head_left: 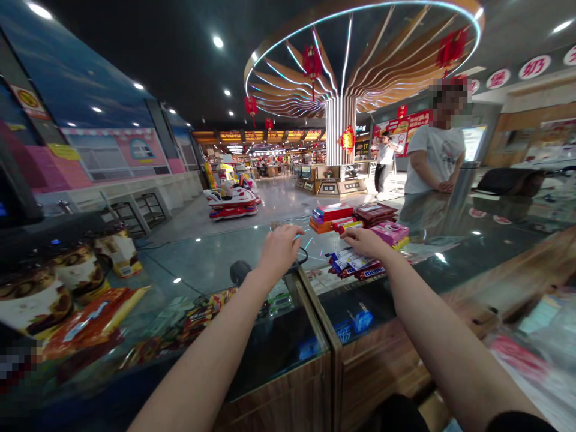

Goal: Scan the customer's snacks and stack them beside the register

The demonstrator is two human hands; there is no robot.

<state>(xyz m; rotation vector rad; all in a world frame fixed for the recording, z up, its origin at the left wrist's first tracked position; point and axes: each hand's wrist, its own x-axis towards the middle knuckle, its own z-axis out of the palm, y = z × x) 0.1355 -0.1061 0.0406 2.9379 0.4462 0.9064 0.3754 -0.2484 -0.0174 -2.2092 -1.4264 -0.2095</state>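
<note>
Spreading across the glass table (477, 240), packets of sweets (390, 233) are piled ahead of the hands. The right hand (366, 243) is held at their near edge, fingers (348, 235) together; any clamping cannot be told. The left hand (279, 251) is kept nearby, fingers curled together, nothing seen held.

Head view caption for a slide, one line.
Right hand above packaged candy bars on a glass shop counter, left hand beside them.
</note>
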